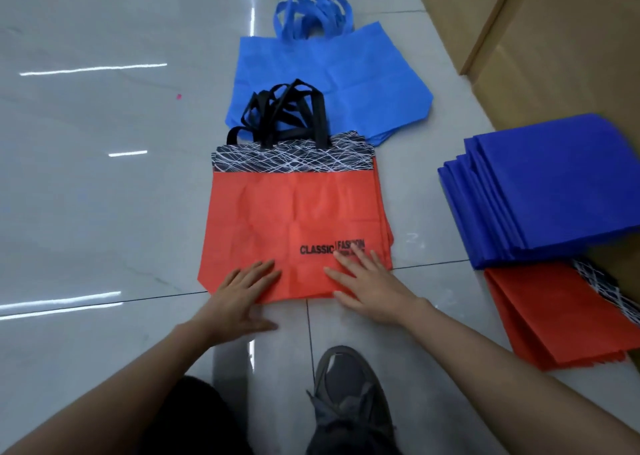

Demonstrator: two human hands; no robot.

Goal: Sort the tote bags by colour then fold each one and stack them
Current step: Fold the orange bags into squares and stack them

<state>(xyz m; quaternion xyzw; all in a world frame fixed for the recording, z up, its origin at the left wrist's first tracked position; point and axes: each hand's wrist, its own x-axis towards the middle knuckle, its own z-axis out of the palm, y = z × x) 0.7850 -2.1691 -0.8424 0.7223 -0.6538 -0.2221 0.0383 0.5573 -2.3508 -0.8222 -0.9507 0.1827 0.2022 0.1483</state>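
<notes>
Grey tiled floor (86,195), glossy, light streaks on the left side.

Left hand (242,295): flat, fingers spread, palm down. Fingertips rest on the near-left bottom edge of the red bags (287,229), heel of the hand on the floor. Grips nothing.

Red bags: unfolded pile lying flat at centre, bottom edge toward the person, several layers visible at the right edge. Black-and-white line-pattern band across the top, black handles (284,115) bunched above it. "CLASSIC | FASHION" print near the lower right.

Blue bags (329,80): light blue unfolded pile just beyond the red pile; black handles overlap its near edge. Own handles bunched at the far end.

Right hand (367,285): also flat and open, fingers spread, pressing the near-right part of the red bags, fingertips touching the print. Holds nothing.

Shoe (349,385): dark, bottom centre, between the forearms.

Folded blue stack (540,191): darker blue, right side, fanned layers. It overlaps the far end of the folded red stack (554,316), which sits nearer the person.

Cardboard (540,39): top right, behind the folded stacks.
</notes>
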